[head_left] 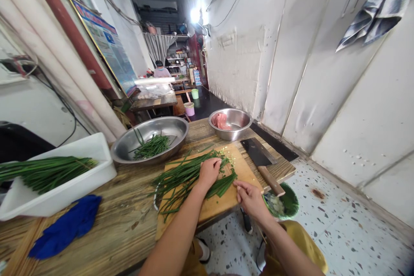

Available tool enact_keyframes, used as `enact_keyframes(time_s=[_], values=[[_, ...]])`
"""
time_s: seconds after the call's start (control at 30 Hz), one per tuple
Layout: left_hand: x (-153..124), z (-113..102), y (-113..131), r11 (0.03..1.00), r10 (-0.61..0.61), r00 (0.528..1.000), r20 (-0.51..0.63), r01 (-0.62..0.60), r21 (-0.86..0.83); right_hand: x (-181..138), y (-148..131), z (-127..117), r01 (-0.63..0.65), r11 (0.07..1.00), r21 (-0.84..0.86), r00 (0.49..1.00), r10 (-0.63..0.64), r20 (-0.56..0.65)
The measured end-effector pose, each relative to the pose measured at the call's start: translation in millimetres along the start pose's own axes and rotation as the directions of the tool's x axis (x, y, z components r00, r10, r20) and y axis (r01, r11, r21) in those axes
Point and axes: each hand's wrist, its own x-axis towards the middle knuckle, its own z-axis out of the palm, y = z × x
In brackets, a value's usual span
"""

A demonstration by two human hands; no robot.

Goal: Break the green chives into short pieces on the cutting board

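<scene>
A bundle of green chives [184,177] lies across a wooden cutting board [213,205] on the wooden table [106,224]. My left hand [209,171] presses down on the chives near their cut ends, its fingers curled over them. My right hand [247,196] rests at the board's near edge, its fingertips against the ends of the chives, fingers held together. A cleaver [261,159] with a wooden handle lies flat on the board's right side, apart from both hands.
A wide steel bowl [152,140] holds cut chives. A smaller steel bowl [230,123] holds pink meat. A white tub [56,177] at left holds long chives, with a blue cloth [66,226] beside it. A green bowl [284,202] sits below the table edge. A person sits far back.
</scene>
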Motion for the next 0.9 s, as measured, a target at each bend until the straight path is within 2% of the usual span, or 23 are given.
enact_keyframes(time_s=[0.43, 0.7, 0.83, 0.9], values=[[-1, 0, 0, 0.999, 0.017, 1.0, 0.023, -0.016, -0.036, -2, -6, 0, -0.047, 0.999, 0.011, 0.999, 0.046, 0.018], [-2, -2, -2, 0.999, 0.044, 0.998, 0.04, -0.043, -0.029, -1, -3, 0, -0.029, 1.0, 0.006, 0.999, 0.029, 0.016], [-8, -8, 2, 0.994, 0.11, 0.986, 0.124, -0.112, 0.007, -2, -4, 1, -0.04, 0.999, 0.016, 0.999, 0.039, 0.008], [-12, -12, 8, 0.98, 0.201, 0.956, 0.214, -0.199, -0.031, -2, -4, 1, -0.041, 0.999, 0.026, 0.999, 0.041, -0.011]])
